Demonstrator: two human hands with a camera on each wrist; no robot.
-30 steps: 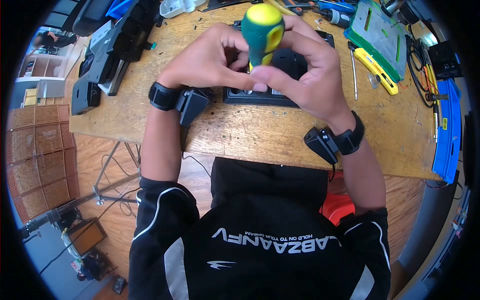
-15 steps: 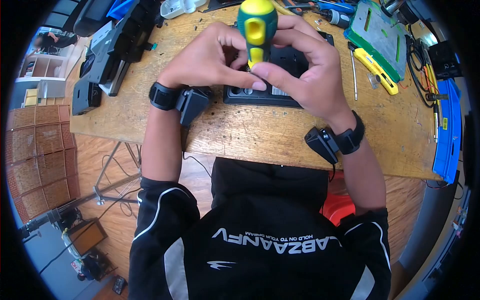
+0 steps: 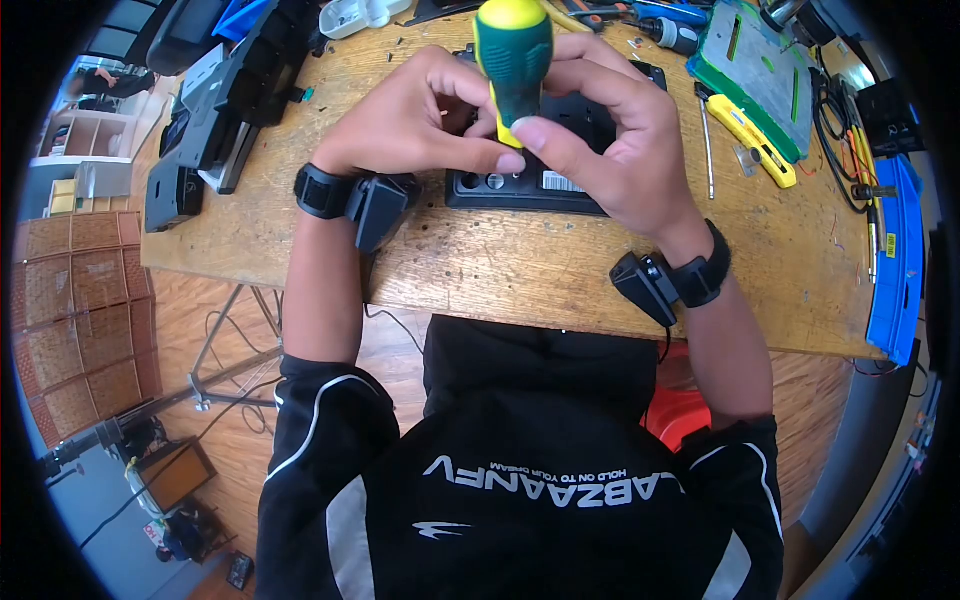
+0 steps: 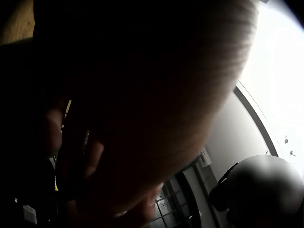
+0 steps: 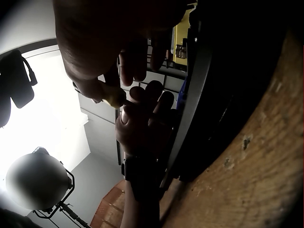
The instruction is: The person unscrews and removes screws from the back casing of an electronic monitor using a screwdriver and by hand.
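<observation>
At 8 o'clock from the screwdriver point(image 3: 515, 70), the left hand point(image 3: 395, 125) has its fingers bent in towards the shaft and its thumb reaching across in front; it seems to pinch the shaft, though the contact is hidden.

The screwdriver stands roughly upright over the black case point(image 3: 525, 198), whose near edge lies at 6 o'clock on the table point(image 3: 480, 260). The yellow inset that faced 6 o'clock 0.5 s ago is now out of sight, so the handle has turned. The 2 thumb tips have also drawn slightly apart, and the label point(image 3: 560, 181), at 5 o'clock from the handle, shows a little more.

At 4 o'clock, the right hand point(image 3: 635, 130) pinches the handle's lower end, thumb in front, fingers curved behind. The yellow cutter point(image 3: 755, 145) lies at 3 o'clock from it.

I judge this to be 1 turning step under way, with the case not visibly shifting; the tip is hidden, so whether a screw is moving I cannot tell.
</observation>
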